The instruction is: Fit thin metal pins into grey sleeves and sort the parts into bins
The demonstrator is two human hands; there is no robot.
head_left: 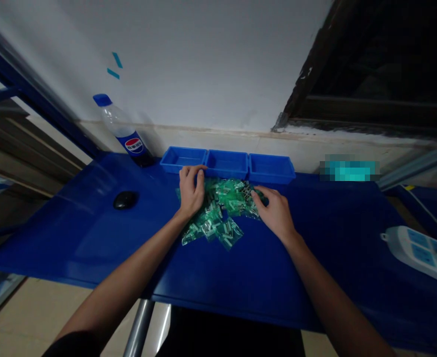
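Observation:
Several small clear-green plastic packets (213, 218) with metal-looking pieces inside lie in a loose pile on the blue table. My left hand (192, 189) rests at the pile's left side, thumb and fingers apart, its fingertips near the front of the blue bins. At the pile's right end is my right hand (273, 208), thumb and forefinger bent around the edge of a packet with dark pieces. Whether that packet is gripped or only touched is too small to tell. Behind the pile stand three blue bins side by side: left (184, 157), middle (226, 162) and right (272, 167).
A cola bottle (132, 144) stands at the back left against the wall. A black mouse (125, 200) lies on the left of the table (233, 282). At the right edge is a white case with blue compartments (422, 250). A blurred teal patch (352, 170) shows at the back right.

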